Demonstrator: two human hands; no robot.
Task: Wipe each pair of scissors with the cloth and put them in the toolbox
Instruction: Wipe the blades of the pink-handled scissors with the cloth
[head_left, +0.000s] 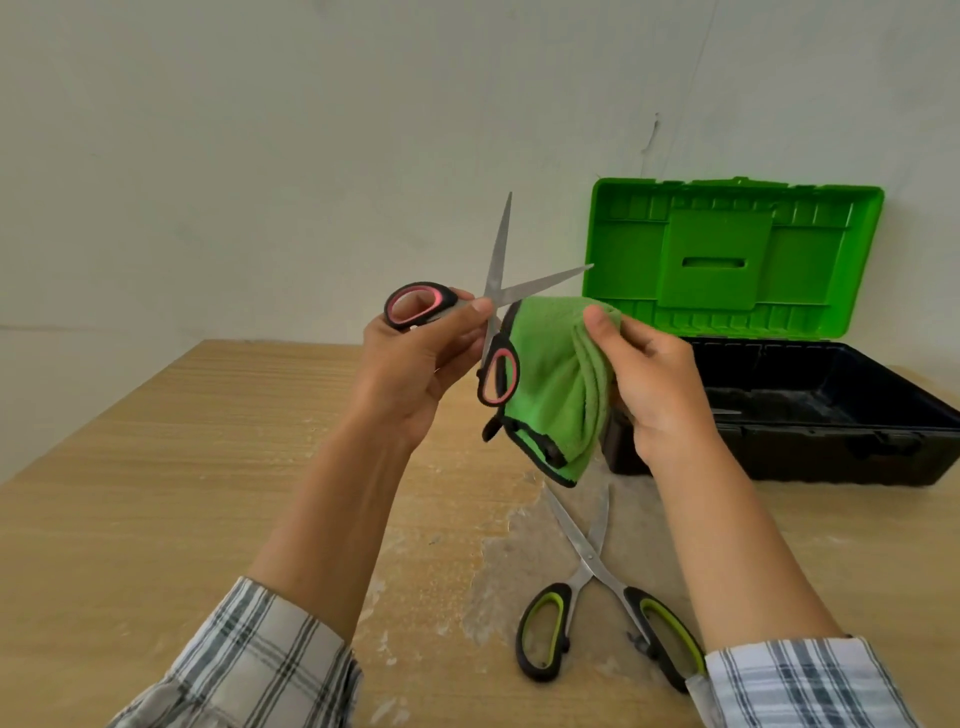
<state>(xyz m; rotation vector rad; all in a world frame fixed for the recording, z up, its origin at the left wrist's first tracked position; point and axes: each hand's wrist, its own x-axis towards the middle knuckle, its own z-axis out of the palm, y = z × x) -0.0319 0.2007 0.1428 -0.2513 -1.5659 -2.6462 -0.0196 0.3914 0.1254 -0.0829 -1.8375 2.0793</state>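
Observation:
My left hand (423, 358) grips a pair of scissors with pink-and-black handles (496, 291) near the pivot, held up above the table with the blades spread open and pointing up and to the right. My right hand (649, 379) holds a folded green cloth (556, 384) just right of the scissors' lower handle, which lies against the cloth. A second pair of scissors with green-and-black handles (592, 597) lies open on the table, below my right forearm. The toolbox (810, 410) stands open at the right, black base and green lid (727, 260) upright.
The wooden table (182, 467) has pale dusty patches near the middle. A plain wall stands right behind the table and the toolbox. The table's left edge runs diagonally at the left.

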